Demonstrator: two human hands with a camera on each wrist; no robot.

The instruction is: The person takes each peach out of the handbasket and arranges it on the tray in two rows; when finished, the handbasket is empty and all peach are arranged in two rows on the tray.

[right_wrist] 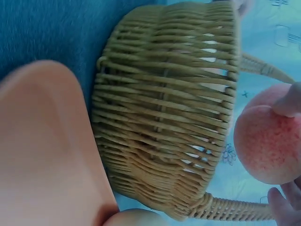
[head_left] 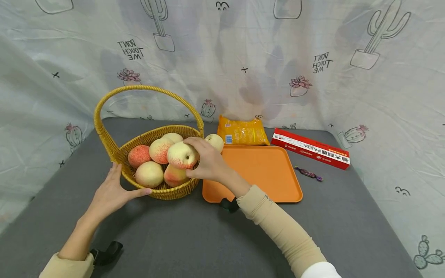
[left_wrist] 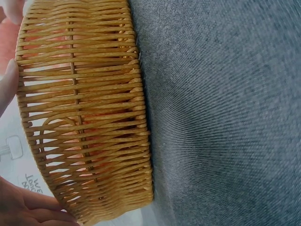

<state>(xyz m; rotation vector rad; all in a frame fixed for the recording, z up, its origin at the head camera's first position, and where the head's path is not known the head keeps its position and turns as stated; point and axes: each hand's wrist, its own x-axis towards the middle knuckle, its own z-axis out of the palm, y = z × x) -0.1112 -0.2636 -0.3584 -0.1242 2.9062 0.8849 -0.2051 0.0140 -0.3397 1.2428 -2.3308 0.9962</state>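
A yellow wicker basket (head_left: 174, 193) with a tall arched handle holds several pale and red peaches (head_left: 149, 174). My left hand (head_left: 111, 193) rests against its left side, the thumb lying straight along the front rim and the fingers near the handle's base. In the left wrist view, the thumb (left_wrist: 7, 87) touches the rim. My right hand (head_left: 210, 160) grips a peach (head_left: 181, 155) over the basket's right part; in the right wrist view that peach (right_wrist: 270, 150) is above the rim. Another peach (head_left: 214, 143), partly hidden by the right hand, sits at the tray's back left corner.
An orange tray (head_left: 264, 173) lies right of the basket. Behind it is an orange-yellow packet (head_left: 243, 131). A red pasta box (head_left: 310, 148) and a purple wrapped candy (head_left: 308, 173) lie farther right. A patterned curtain (head_left: 243, 58) hangs behind the grey tabletop (head_left: 180, 239).
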